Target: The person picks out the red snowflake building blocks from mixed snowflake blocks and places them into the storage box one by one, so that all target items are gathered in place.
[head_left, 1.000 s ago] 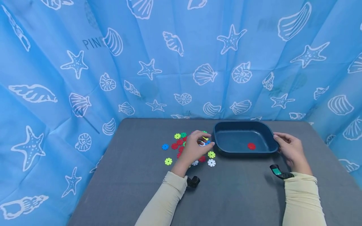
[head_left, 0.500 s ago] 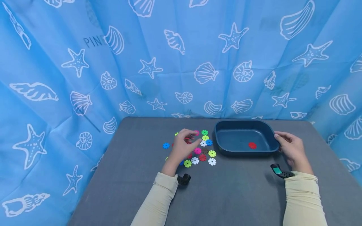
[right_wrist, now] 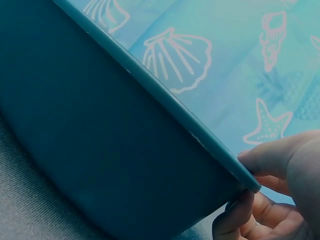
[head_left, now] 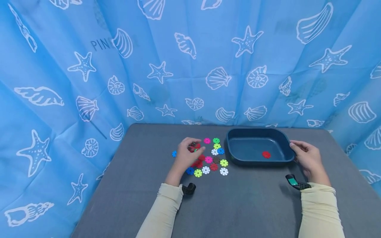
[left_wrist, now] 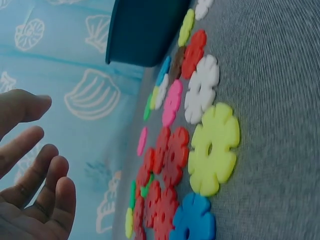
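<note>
Flower-shaped interlocking plastic discs in red, pink, white, blue, brown, green and yellow-green lie in a loose group; one is a yellow-green disc (left_wrist: 214, 150). Over the left part of this group is my left hand (head_left: 182, 158), thumb and fingers apart with nothing between them. Several red discs (head_left: 200, 159) show beneath and beside its fingers. To the right stands a dark blue rectangular dish (head_left: 250, 161) with rounded corners, one red disc (head_left: 266, 154) lying inside it. My right hand (head_left: 308, 160) pinches the dish's right end, thumb on the rim and fingers below.
The discs and dish are on a grey cloth-covered table (head_left: 238, 205). A blue curtain (head_left: 178, 92) with white shell and starfish prints hangs behind and along the sides. The dish's wall stands just right of the discs.
My left hand has moved left, from beside the dish to over the red discs, uncovering the discs on the right of the group. My right hand keeps its hold on the dish.
</note>
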A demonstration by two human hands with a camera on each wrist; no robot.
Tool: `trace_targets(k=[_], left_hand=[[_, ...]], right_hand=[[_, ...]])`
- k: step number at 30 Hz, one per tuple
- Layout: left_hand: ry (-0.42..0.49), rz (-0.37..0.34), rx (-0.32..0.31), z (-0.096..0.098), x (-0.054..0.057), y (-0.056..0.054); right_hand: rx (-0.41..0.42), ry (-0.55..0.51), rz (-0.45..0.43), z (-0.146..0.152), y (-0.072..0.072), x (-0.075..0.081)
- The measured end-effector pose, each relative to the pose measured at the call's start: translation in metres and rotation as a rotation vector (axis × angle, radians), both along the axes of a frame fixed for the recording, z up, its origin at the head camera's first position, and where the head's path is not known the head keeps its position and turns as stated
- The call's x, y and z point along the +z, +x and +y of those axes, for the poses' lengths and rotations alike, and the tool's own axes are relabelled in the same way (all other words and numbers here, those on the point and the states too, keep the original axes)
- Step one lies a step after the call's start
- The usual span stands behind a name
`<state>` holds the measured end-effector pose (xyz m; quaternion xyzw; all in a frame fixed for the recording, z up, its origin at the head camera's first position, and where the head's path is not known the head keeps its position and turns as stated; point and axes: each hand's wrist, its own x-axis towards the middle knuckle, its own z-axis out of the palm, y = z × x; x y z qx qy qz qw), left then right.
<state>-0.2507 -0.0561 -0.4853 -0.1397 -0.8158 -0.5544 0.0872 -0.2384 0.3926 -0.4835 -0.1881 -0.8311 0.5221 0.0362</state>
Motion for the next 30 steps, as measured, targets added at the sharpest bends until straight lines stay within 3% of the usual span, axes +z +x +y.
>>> trace_targets(k=[6, 15, 30], left_hand=[[0.004, -0.009, 0.011, -0.01, -0.005, 0.0], [0.028, 0.005, 0.087, -0.027, -0.007, -0.004], [-0.072, -0.033, 0.138, -0.045, -0.015, -0.007]], right_hand=[[-0.007, -0.022, -0.011, -0.001, 0.002, -0.003], [-0.003, -0.022, 0.001, 0.001, 0.002, -0.004], [0.008, -0.036, 0.024, 0.002, 0.002, -0.003]])
